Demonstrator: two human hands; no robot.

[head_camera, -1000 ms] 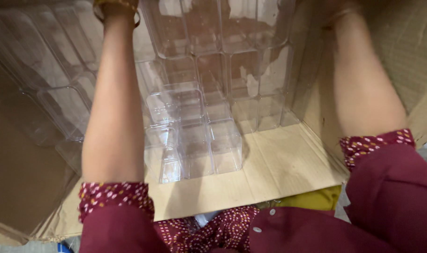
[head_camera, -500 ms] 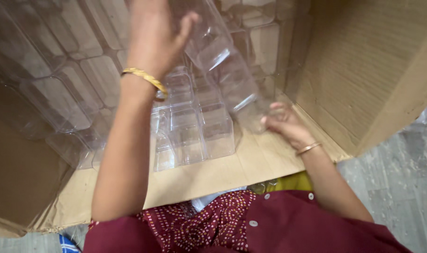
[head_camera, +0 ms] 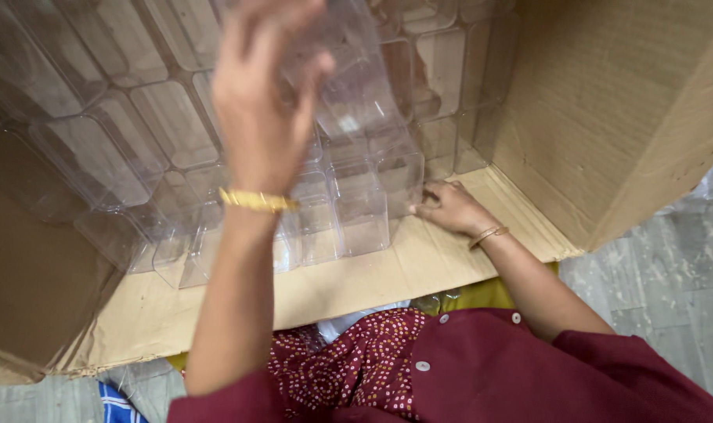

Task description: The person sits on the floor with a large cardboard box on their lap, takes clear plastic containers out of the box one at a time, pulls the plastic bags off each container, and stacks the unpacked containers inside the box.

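My left hand (head_camera: 264, 110) is raised above the open cardboard box (head_camera: 607, 117) and grips a clear plastic container (head_camera: 355, 74), lifted free of the others. A gold bangle circles that wrist. My right hand (head_camera: 448, 207) rests low on the box's cardboard flap (head_camera: 419, 266), its fingers touching the side of a clear container (head_camera: 399, 178) in the front row. Several more clear containers (head_camera: 160, 125) lie stacked in rows inside the box.
The box's brown walls rise at the right and at the left (head_camera: 27, 282). Grey tiled floor (head_camera: 669, 274) shows to the right. My maroon clothing (head_camera: 481, 368) fills the bottom, with a blue cloth (head_camera: 117, 403) at the lower left.
My left hand has drawn back toward me, lifting a clear container out of the stack. My right hand has come down from deep in the box to the front row.
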